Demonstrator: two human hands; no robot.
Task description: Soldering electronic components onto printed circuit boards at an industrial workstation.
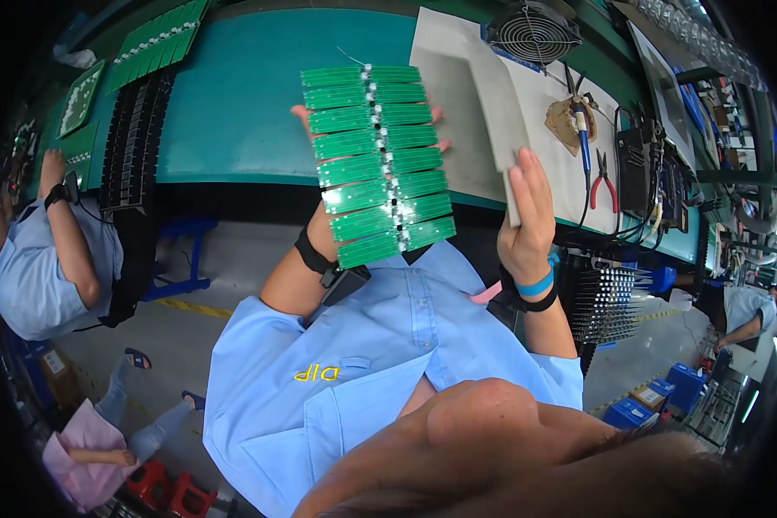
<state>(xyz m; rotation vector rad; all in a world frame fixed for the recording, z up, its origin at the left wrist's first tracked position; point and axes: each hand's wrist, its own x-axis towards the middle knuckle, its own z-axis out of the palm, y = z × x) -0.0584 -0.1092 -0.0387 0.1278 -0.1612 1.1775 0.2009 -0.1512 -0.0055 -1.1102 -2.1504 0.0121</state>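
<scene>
My left hand [302, 117] holds up a panel of green circuit boards [344, 167] from beneath. Its thumb shows past the left edge and its fingertips past the right edge; the palm is hidden. The panel is a stack of narrow strips, with a row of white and dark components running down the middle. My right hand [533, 203] is at the table's front edge, fingers stretched out along a long beige-grey board [498, 116]. The hand touches the board's near end; its thumb is hidden, and no grip shows.
On the green mat [242, 95], more green panels [157, 43] and a black slotted rack [136, 129] lie left. At right are a fan [533, 34], a blue-handled soldering iron [584, 142], red-handled pliers [603, 183] and cables. A co-worker [56, 268] sits at the left.
</scene>
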